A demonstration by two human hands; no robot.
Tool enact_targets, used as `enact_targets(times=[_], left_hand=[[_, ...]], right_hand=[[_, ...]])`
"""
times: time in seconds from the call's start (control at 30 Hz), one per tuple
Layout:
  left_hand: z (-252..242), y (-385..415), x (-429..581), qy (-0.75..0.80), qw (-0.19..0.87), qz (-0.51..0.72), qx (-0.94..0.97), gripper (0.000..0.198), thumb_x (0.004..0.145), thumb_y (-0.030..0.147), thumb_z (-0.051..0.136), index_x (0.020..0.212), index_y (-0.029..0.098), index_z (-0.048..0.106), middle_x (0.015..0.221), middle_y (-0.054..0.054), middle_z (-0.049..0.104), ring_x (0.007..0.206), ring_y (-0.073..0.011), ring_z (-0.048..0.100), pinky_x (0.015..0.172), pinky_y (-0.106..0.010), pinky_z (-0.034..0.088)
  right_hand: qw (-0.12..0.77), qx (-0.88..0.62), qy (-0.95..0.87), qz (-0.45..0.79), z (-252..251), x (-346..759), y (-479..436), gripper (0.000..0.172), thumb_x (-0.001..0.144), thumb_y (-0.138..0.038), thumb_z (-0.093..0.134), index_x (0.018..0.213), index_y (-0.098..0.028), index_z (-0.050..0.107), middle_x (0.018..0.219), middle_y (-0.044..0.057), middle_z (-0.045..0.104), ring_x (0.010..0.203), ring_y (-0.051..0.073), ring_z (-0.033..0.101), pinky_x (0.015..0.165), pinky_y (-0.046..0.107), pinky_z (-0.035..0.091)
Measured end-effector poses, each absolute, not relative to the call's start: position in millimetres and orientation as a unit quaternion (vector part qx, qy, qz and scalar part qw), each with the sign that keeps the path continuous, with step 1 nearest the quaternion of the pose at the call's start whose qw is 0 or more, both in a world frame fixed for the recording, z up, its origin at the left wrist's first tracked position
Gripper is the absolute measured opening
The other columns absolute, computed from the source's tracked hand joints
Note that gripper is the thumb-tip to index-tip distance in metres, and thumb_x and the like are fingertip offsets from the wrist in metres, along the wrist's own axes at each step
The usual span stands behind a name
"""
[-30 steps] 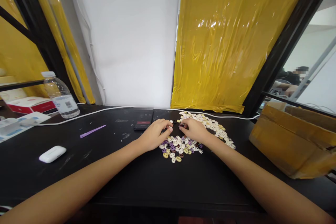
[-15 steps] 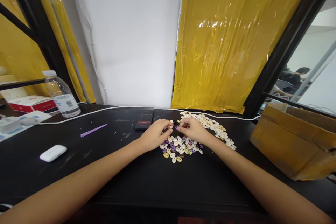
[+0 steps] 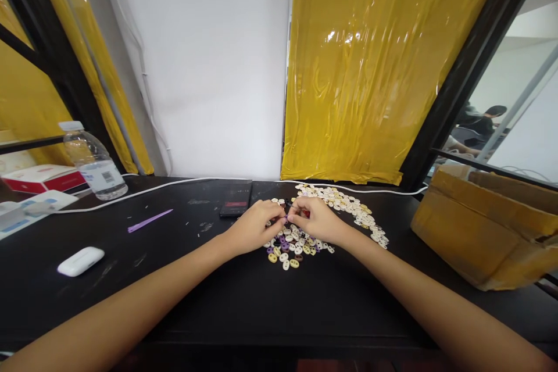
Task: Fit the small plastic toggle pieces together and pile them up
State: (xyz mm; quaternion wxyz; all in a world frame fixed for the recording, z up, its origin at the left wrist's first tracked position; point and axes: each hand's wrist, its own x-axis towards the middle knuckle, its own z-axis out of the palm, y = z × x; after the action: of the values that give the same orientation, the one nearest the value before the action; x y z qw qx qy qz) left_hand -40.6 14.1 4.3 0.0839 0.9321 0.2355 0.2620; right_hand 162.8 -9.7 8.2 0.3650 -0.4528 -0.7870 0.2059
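Note:
My left hand [image 3: 256, 224] and my right hand [image 3: 317, 220] meet fingertip to fingertip over a pile of small oval two-hole buttons [image 3: 294, 247]. The pile mixes white, yellow, purple, brown and black pieces. A small purple button [image 3: 286, 219] is pinched where the thumbs and forefingers come together, mostly covered by the fingers. Something red [image 3: 307, 214] shows within the curl of my right hand; its kind is hidden. Behind and to the right of that hand, a band of mostly white buttons [image 3: 349, 202] spreads across the black table [image 3: 261, 314].
A dark phone [image 3: 234, 202] lies beyond my left hand. To the left are a purple strip [image 3: 150, 221], a white earbud case [image 3: 81, 261], a water bottle [image 3: 96, 165] and a power strip [image 3: 41, 209]. An open cardboard box [image 3: 483, 232] stands at right. A white cable [image 3: 174, 185] runs along the back.
My hands have come together: the left fingers closed in from being apart, and the right moved left with the purple button to meet them. The view has shifted slightly.

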Motion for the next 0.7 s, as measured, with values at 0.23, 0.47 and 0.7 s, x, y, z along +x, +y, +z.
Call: enact_targets(times=[0.23, 0.47, 0.7], left_hand=[[8.1, 14.0, -45.6, 0.247, 0.041, 0.24, 0.938, 0.026, 0.095, 0.022, 0.044, 0.074, 0.017, 0.059, 0.082, -0.003, 0.058, 0.083, -0.0191, 0.053, 0.081, -0.034, 0.041], [-5.2, 30.4, -48.4, 0.307, 0.023, 0.248, 0.918, 0.024, 0.096, 0.021, 0.047, 0.11, 0.016, 0.065, 0.111, -0.009, 0.064, 0.101, -0.0242, 0.056, 0.094, -0.041, 0.044], [-10.8, 34.1, -47.1, 0.291, 0.038, 0.209, 0.933, 0.033, 0.096, 0.013, 0.043, 0.119, 0.019, 0.066, 0.126, -0.005, 0.067, 0.109, -0.0244, 0.056, 0.097, -0.041, 0.044]], right_hand=[[0.224, -0.45, -0.797, 0.335, 19.5, 205.8, -3.6, 0.007, 0.071, -0.021, 0.067, 0.069, -0.015, 0.071, 0.065, 0.002, 0.066, 0.056, 0.012, 0.052, 0.054, 0.024, 0.039], [0.284, -0.47, -0.777, 0.307, 10.2, 213.0, 6.5, 0.01, 0.074, -0.024, 0.064, 0.074, -0.016, 0.069, 0.068, 0.003, 0.066, 0.061, 0.014, 0.057, 0.059, 0.026, 0.043], [0.298, -0.493, -0.775, 0.259, 8.4, 203.6, 3.0, 0.015, 0.08, -0.028, 0.061, 0.074, -0.016, 0.066, 0.063, 0.0, 0.059, 0.057, 0.013, 0.052, 0.054, 0.025, 0.039]])
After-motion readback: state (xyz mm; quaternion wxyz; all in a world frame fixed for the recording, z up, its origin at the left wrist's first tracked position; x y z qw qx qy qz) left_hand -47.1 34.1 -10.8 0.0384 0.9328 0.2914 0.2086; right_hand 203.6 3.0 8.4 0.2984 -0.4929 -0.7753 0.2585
